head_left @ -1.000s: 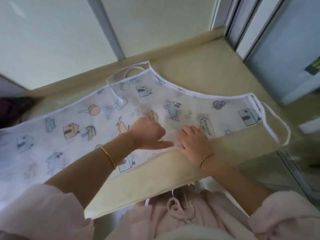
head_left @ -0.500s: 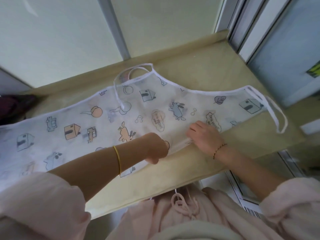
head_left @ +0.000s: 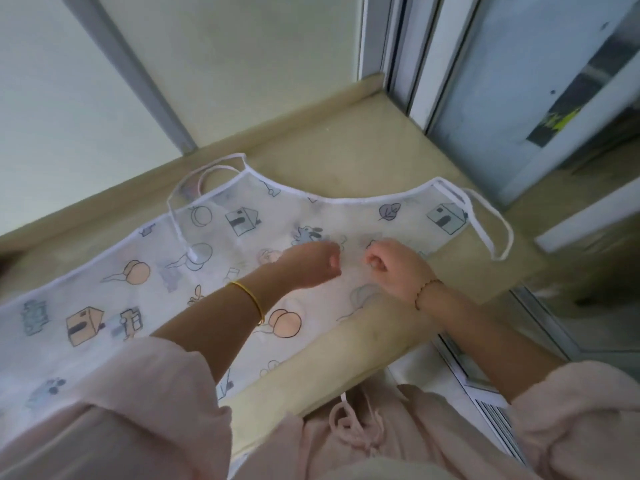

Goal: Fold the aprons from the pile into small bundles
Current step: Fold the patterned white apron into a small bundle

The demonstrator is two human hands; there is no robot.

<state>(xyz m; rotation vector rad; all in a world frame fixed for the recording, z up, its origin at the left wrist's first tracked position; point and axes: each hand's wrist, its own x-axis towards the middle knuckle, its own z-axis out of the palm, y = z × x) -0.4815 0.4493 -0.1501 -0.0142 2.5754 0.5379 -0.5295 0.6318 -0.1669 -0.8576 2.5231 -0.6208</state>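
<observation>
L hand (head_left: 308, 268) & R hand (head_left: 394, 268) close together over apron (head_left: 166, 278) middle, fingers curled, each pinching cloth. Ledge (head_left: 346, 150) room beyond far hem; strap (head_left: 498, 233) loops near R edge.

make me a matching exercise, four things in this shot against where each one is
1 thin yellow bangle
2 thin red cord bracelet
3 white neck loop of the white cartoon-printed apron
4 white waist tie

a right wrist
b apron's far edge
c left wrist
d on the beige ledge, past the apron's right end

Pairs: 1-c, 2-a, 3-b, 4-d
</observation>
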